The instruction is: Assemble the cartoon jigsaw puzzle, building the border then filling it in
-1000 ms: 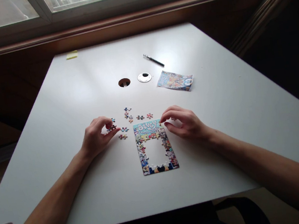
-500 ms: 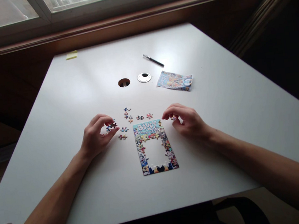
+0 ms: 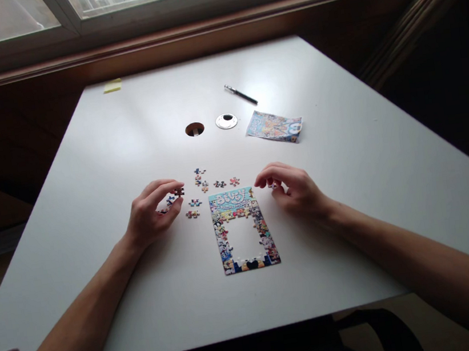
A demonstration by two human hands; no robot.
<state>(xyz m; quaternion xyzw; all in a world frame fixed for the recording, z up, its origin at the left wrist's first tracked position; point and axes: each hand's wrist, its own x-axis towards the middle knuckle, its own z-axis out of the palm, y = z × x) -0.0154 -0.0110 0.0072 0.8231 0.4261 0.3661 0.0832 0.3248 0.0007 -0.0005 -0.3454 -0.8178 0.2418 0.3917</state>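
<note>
My left hand [image 3: 153, 212] pinches a small dark-backed puzzle piece [image 3: 179, 192] between thumb and fingertips, above the table. Under and beside that hand lie loose puzzle pieces [image 3: 193, 214], some partly hidden by its fingers. More loose pieces [image 3: 219, 184] are spread just beyond the puzzle board [image 3: 233, 198]. This colourful board has pieces fitted along its border and a bare white middle. My right hand [image 3: 295, 190] rests to the board's right, fingers curled but thumb and forefinger apart. A puzzle piece [image 3: 272, 185] shows in the gap between them.
On the white table [image 3: 170, 310] a printed picture sheet [image 3: 275, 127] lies beyond my right hand. Farther back are a black pen [image 3: 241, 94], a round metal cover [image 3: 226, 121] and an open cable hole [image 3: 194, 129]. A yellow sticky note [image 3: 112, 86] sits near the far left corner.
The puzzle piece in my left hand has been turned more upright and raised slightly, with the fingertips straighter. My right hand and the board stay where they were.
</note>
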